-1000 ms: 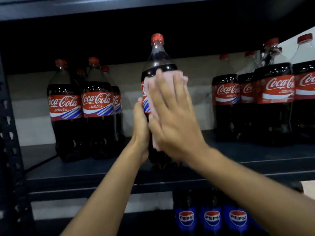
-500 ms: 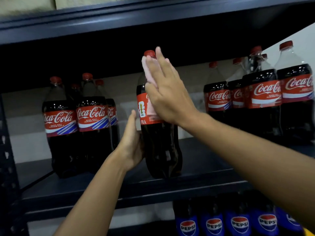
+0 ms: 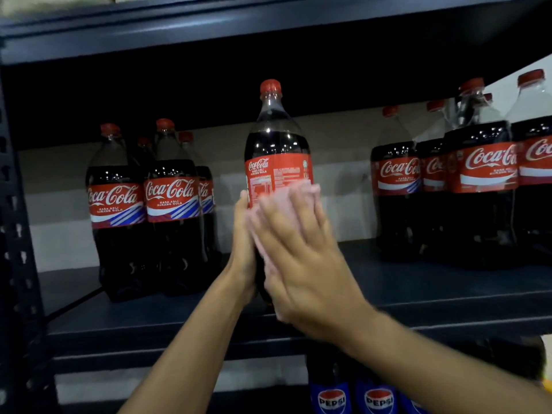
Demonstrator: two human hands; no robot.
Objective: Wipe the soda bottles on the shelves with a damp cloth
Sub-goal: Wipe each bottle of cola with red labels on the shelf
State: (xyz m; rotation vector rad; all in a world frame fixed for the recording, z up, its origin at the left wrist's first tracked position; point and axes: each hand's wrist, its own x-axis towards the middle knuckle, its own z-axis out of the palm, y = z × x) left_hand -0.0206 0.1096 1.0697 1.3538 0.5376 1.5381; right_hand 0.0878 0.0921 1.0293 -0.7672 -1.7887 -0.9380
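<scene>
In the head view, the right hand (image 3: 301,258) has been brought down from the neck of the Coca-Cola bottle (image 3: 276,144), where it was seen half a second ago, to the lower label and dark body; the bottle has also been turned, so that the small-print panel is now faced outward. The bottle is stood at the front edge of the dark metal shelf (image 3: 448,294), apart from the left bottles (image 3: 143,204) and the right bottles (image 3: 478,168). It is smooth, glossy clear plastic with a ribbed red cap. A soft pink cloth (image 3: 260,246) is pressed flat against it by straight, spread fingers, nothing being clenched. The left hand (image 3: 243,243) is laid upright along the bottle's left side, fingers extended; its palm side is hidden. The right hand and the cloth are blurred, the bottle's base is covered, and the Pepsi bottles (image 3: 355,398) below are cut off
</scene>
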